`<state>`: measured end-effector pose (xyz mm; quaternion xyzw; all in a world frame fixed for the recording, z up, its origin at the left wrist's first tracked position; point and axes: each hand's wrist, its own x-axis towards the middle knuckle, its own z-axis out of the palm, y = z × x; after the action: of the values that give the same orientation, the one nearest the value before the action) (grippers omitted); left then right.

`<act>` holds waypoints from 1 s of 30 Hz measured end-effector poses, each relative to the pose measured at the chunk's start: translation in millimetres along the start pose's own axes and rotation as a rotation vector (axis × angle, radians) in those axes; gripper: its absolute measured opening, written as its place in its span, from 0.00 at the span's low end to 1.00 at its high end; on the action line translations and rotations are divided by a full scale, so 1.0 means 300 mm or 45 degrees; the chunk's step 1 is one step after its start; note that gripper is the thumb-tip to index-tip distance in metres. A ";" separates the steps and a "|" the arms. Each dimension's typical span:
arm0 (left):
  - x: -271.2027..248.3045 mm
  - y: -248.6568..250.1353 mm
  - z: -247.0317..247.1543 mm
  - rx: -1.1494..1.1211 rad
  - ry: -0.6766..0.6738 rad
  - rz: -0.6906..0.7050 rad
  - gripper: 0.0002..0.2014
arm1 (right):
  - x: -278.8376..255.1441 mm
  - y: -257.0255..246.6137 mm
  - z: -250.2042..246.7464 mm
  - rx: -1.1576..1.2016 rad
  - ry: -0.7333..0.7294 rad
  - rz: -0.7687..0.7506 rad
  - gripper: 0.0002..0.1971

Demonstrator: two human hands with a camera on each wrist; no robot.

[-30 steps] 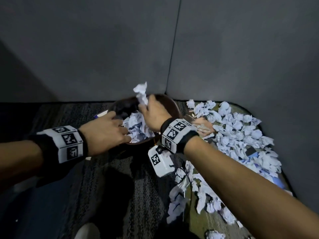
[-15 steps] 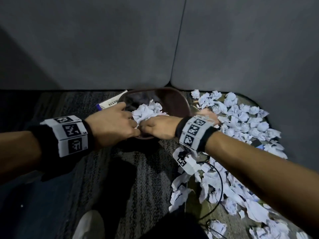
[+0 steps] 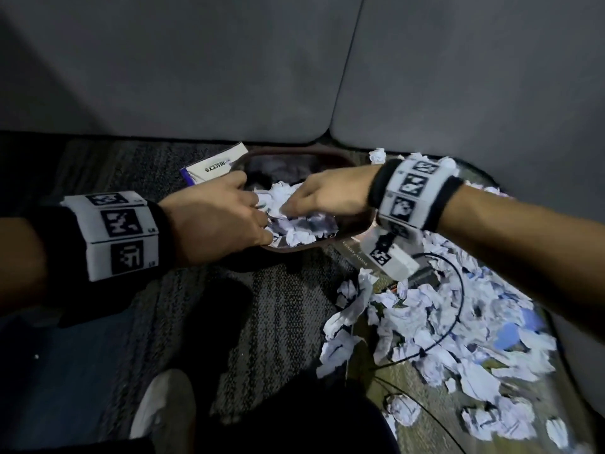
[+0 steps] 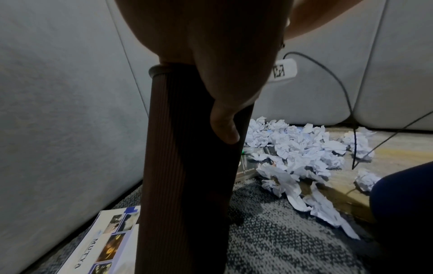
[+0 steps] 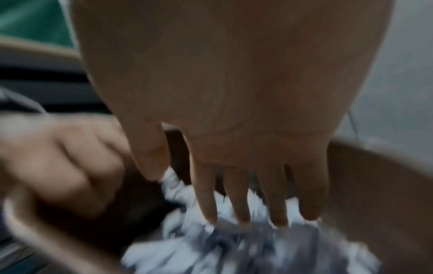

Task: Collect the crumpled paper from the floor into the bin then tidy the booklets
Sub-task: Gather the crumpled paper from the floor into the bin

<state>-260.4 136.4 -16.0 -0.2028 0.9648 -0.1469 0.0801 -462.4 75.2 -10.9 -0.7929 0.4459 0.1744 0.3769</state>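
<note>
A dark brown ribbed bin (image 3: 355, 224) stands on the carpet, heaped with crumpled paper (image 3: 296, 232). My left hand (image 3: 257, 221) grips the bin's near-left rim; in the left wrist view its thumb (image 4: 225, 129) lies on the bin wall (image 4: 187, 176). My right hand (image 3: 291, 208) reaches in from the right, and its straight fingers (image 5: 236, 194) press on the paper in the bin (image 5: 246, 246). A large pile of crumpled paper (image 3: 442, 322) covers the floor to the right. A white and blue booklet (image 3: 214, 167) lies behind the bin on the left.
Grey sofa cushions (image 3: 196, 77) rise right behind the bin. A black cable (image 3: 460, 299) loops over the paper pile. A dark booklet (image 3: 357, 253) lies partly under the paper beside the bin. My white shoe (image 3: 160, 407) rests on the carpet in front.
One second ago my right hand held a crumpled paper above the bin. That paper now lies in the bin, and the hand has come down flat onto the heap. The left hand kept its hold.
</note>
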 end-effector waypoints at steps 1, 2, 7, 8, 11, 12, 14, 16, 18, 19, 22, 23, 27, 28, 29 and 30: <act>0.007 0.002 -0.008 -0.034 0.040 0.003 0.11 | 0.027 -0.011 0.023 0.061 -0.061 0.029 0.17; 0.014 0.006 -0.015 -0.055 0.068 0.011 0.14 | 0.046 -0.022 0.044 0.143 -0.095 0.063 0.16; 0.024 0.023 -0.001 -0.047 0.019 -0.003 0.10 | 0.056 -0.015 0.056 0.408 -0.150 0.190 0.18; 0.021 0.021 0.002 -0.078 0.007 -0.019 0.11 | 0.038 -0.002 0.037 0.366 -0.126 0.139 0.18; 0.003 0.021 0.007 -0.132 0.035 -0.037 0.15 | -0.064 0.060 -0.017 0.153 0.238 -0.122 0.16; -0.001 0.024 0.007 -0.143 0.029 -0.033 0.13 | -0.118 0.080 -0.014 0.205 0.433 -0.215 0.14; -0.004 0.041 -0.001 -0.134 -0.002 -0.022 0.07 | -0.218 0.150 0.057 0.386 0.903 -0.340 0.12; -0.001 0.056 -0.004 -0.119 -0.030 -0.019 0.08 | -0.282 0.230 0.219 0.469 1.237 -0.232 0.09; 0.009 0.066 -0.010 -0.110 -0.099 -0.045 0.08 | -0.278 0.324 0.416 0.460 1.227 -0.004 0.08; 0.014 0.070 -0.013 -0.110 -0.118 -0.056 0.08 | -0.260 0.368 0.510 0.393 1.053 0.118 0.11; 0.033 0.073 -0.019 -0.109 -0.153 -0.057 0.07 | -0.175 0.452 0.727 0.017 0.305 0.337 0.52; 0.042 0.079 -0.030 -0.120 -0.179 -0.052 0.07 | -0.137 0.464 0.772 -0.073 0.184 0.350 0.59; 0.065 0.100 -0.026 -0.144 -0.226 -0.055 0.09 | -0.041 0.471 0.849 -0.302 0.087 0.337 0.68; 0.064 0.099 -0.029 -0.158 -0.218 -0.062 0.09 | -0.032 0.473 0.851 -0.330 0.095 0.334 0.68; 0.062 0.095 -0.038 -0.141 -0.210 -0.068 0.08 | -0.027 0.475 0.854 -0.348 0.120 0.316 0.68; 0.059 0.095 -0.043 -0.113 -0.222 -0.081 0.07 | -0.023 0.475 0.855 -0.375 0.148 0.293 0.67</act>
<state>-289.7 157.1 -14.4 -0.2486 0.9529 -0.0883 0.1499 -570.5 227.2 -237.7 -0.7919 0.5243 0.2337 0.2081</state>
